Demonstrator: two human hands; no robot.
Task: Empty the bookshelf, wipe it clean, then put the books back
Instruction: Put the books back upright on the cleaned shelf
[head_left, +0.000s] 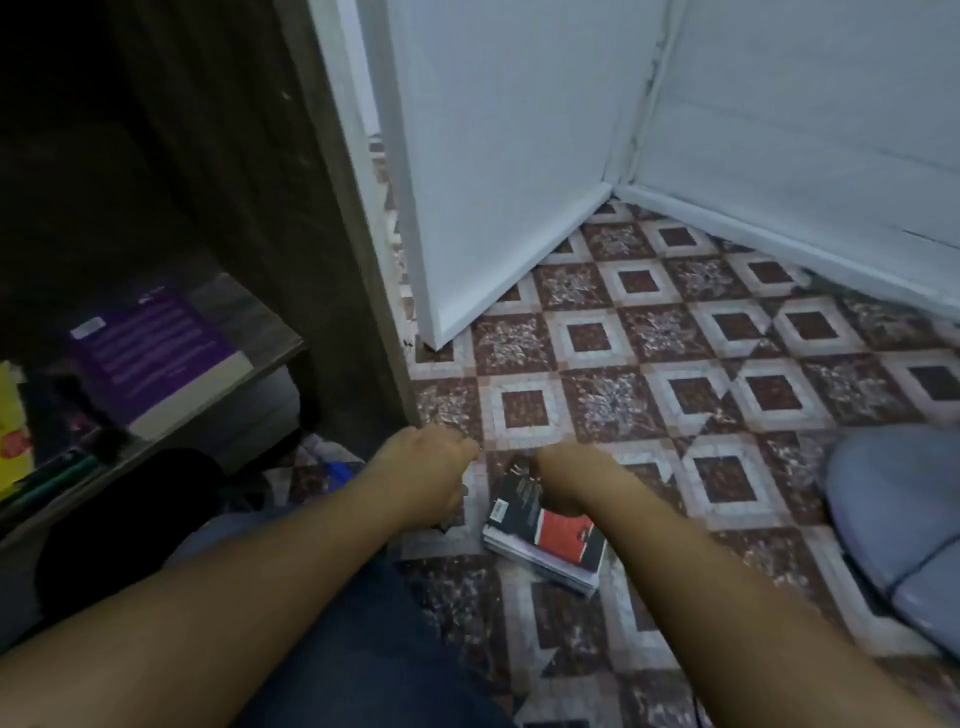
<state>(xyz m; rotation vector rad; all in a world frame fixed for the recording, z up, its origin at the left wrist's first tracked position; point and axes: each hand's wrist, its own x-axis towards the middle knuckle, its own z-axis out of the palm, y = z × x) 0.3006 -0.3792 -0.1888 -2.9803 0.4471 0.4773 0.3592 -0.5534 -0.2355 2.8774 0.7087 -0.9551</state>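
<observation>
Downward, head view: both forearms reach out over the patterned floor (623, 332). Left hand (426, 467) is just right of the bookshelf (291, 208) foot, knuckles up, fingers tucked under; cannot tell whether it holds anything. Right hand (566, 480) sits over the far end of a small stack of books (550, 545) lying on the floor; grip hidden, cannot tell. Purple book (156, 353) lies flat on a shelf, left. Grey cushion (893, 509) at right.

Your right hand (563, 480) covers the top of the books (550, 540); its fingers curl out of sight. Purple book (156, 353) text unreadable.
</observation>
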